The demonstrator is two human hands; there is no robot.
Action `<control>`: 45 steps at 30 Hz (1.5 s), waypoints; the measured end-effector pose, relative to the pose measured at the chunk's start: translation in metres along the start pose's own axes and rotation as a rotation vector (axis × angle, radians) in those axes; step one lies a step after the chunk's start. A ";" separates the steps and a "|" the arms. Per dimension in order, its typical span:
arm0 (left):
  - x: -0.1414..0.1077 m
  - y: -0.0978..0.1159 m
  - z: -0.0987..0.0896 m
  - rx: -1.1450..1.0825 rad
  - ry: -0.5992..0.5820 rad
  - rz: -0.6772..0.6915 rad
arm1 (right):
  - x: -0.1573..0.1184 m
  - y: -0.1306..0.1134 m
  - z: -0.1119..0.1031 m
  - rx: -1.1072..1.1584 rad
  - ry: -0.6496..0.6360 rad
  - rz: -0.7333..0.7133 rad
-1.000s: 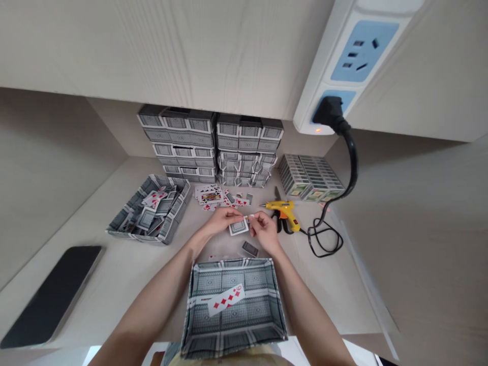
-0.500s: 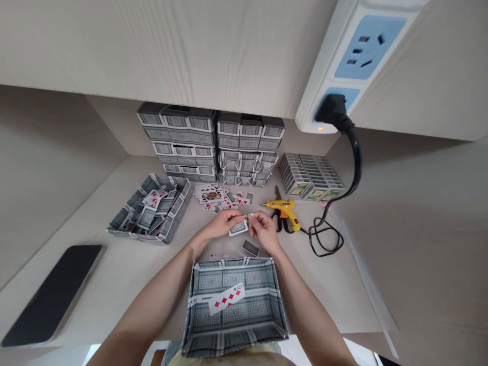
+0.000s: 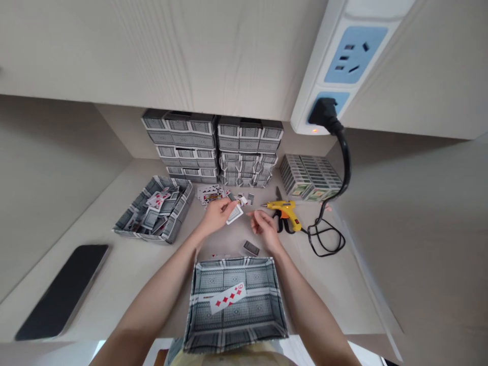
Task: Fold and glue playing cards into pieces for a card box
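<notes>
A playing card point(image 3: 234, 214), its patterned back up, is pinched in my left hand point(image 3: 218, 216). My right hand point(image 3: 264, 227) is apart from it, fingers curled near the yellow glue gun point(image 3: 284, 206); whether anything small is between them is too small to tell. Close in front of me stands an open box made of cards point(image 3: 236, 277), with a six of diamonds strip point(image 3: 227, 298) lying inside. A small dark card piece point(image 3: 251, 248) lies between my hands and that box. Face-up cards point(image 3: 211, 194) and cut bits are spread beyond my left hand.
At left are a card-made tray point(image 3: 173, 223) of loose cards and a black phone point(image 3: 63, 292). Stacked card boxes point(image 3: 183, 137) and packed decks point(image 3: 310, 178) stand behind. Black-handled scissors point(image 3: 279, 193) lie under the glue gun, whose cord runs up to a power strip point(image 3: 324, 66).
My hands have parted: the left has moved slightly left and up with the card, and the right has come off it. The view has shifted a little.
</notes>
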State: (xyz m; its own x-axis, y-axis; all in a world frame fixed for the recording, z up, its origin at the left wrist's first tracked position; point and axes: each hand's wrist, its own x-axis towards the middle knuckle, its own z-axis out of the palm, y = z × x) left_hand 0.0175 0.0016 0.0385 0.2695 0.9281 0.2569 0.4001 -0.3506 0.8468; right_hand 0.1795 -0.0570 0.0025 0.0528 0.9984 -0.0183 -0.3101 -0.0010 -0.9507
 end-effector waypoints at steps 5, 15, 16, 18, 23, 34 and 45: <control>-0.001 0.017 -0.032 0.082 0.152 0.058 | -0.001 0.000 -0.001 -0.022 -0.024 -0.012; -0.011 0.005 -0.139 0.566 0.369 -0.015 | -0.005 -0.006 -0.001 -0.088 -0.010 -0.012; -0.013 0.002 -0.146 0.668 0.364 -0.048 | -0.005 -0.006 -0.001 -0.112 -0.009 -0.018; -0.018 -0.005 -0.157 0.896 0.308 -0.128 | -0.006 -0.007 -0.002 -0.200 0.012 -0.052; -0.024 -0.004 -0.169 1.187 0.108 -0.309 | -0.007 -0.014 -0.012 -0.618 0.262 -0.300; 0.007 0.023 -0.122 0.940 0.032 0.120 | 0.001 -0.030 -0.055 -1.274 0.786 -0.476; 0.029 -0.012 -0.038 1.108 -0.381 0.003 | -0.002 -0.030 -0.037 -1.023 0.730 -0.534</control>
State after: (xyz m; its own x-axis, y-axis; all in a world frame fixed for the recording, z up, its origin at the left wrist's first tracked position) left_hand -0.0127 0.0370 0.0533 0.4417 0.8954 -0.0569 0.8928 -0.4449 -0.0707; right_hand 0.2241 -0.0609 0.0191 0.5272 0.6346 0.5651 0.7238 0.0131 -0.6899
